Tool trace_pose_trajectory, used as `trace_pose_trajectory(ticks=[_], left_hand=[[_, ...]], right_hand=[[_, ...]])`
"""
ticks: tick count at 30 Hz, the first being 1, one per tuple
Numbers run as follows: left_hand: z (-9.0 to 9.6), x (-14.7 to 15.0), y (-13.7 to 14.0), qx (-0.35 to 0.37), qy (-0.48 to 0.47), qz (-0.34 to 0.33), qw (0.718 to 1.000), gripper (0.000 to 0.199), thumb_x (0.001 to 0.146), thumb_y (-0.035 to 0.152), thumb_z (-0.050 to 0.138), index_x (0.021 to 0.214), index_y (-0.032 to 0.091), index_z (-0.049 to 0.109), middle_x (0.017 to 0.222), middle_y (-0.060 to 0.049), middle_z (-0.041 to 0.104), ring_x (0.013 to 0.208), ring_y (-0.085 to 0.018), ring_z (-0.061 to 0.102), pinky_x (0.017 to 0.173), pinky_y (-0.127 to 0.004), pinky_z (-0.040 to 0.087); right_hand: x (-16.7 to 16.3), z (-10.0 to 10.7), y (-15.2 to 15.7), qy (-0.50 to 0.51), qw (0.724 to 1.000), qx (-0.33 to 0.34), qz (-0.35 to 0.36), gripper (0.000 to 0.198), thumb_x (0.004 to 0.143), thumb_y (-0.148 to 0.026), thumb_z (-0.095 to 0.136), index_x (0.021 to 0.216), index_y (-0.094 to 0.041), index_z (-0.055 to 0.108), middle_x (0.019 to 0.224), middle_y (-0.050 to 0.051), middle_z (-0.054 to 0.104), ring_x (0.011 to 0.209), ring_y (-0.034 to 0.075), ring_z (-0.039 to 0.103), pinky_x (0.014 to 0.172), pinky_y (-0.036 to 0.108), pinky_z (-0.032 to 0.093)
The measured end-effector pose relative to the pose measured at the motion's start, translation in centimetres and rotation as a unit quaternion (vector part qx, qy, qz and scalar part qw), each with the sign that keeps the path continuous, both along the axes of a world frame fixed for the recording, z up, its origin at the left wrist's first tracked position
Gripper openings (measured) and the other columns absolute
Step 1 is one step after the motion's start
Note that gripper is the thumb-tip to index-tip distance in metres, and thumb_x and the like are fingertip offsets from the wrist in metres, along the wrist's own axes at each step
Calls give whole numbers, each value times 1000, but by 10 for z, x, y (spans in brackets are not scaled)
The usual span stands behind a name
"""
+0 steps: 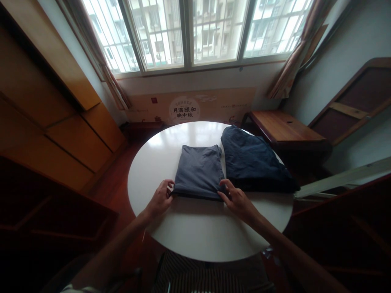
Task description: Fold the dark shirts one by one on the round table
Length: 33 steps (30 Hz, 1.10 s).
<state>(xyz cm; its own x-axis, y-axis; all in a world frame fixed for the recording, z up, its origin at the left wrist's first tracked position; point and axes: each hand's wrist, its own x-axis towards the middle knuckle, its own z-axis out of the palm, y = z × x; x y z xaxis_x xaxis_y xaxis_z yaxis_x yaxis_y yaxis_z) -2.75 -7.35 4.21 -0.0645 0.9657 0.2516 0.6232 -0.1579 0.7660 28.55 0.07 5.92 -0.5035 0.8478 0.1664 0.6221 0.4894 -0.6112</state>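
A grey-blue garment (pixel 199 169), folded into a near-square bundle, lies flat on the white oval table (pixel 201 236). My left hand (pixel 161 196) is at its near left corner, thumb and fingers closed on the edge. At the near right corner, my right hand (pixel 238 198) pinches the cloth between thumb and fingers. Just to the right lies a dark navy garment (pixel 252 158), spread in a loose, wrinkled heap towards the table's right edge. The exact kind of either garment cannot be made out.
Beyond the table a low wooden bench (pixel 288 126) stands at the right, beside a leaning framed panel (pixel 360 101). A long printed box (pixel 226 101) rests under the barred window (pixel 214 32). Wooden cabinets (pixel 79 138) line the left wall.
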Motion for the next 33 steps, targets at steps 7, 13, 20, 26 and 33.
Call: trace_pose_trajectory(ticks=[7,13,20,26,33], left_hand=[[-1,-4,-7,-70,-55,-14,996,20,88,35,61,97,18,58,75,1,60,59,-10,53,54,-20,41],[4,-5,-2,4,70,34,997,5,80,21,58,76,18,56,67,3,54,59,-10,48,59,-21,39],[10,-6,-13,-36,148,26,988,3,83,20,57,81,20,54,73,2,57,59,-13,52,60,-26,43],[27,3,-3,118,287,-92,946,32,85,17,65,115,23,56,111,-8,60,99,-24,57,89,-38,48],[22,14,20,140,400,-233,875,14,95,13,49,84,19,56,79,-3,58,73,-18,55,72,-31,43]], right_hand=[[6,-6,-12,-171,975,137,42,21,94,-27,53,111,-20,63,94,7,70,68,17,66,57,24,36],[10,-2,-13,-205,949,216,109,25,88,-2,44,83,-17,63,75,3,63,60,12,56,55,27,26],[9,7,-19,-197,954,160,157,27,97,-18,44,80,-18,65,74,4,65,57,13,55,54,26,27],[-15,46,51,-75,990,112,48,33,96,-40,51,80,-18,70,75,6,67,66,17,60,62,25,37],[-68,55,175,-166,975,48,-143,31,89,-32,64,101,-5,73,102,21,73,94,26,68,79,28,46]])
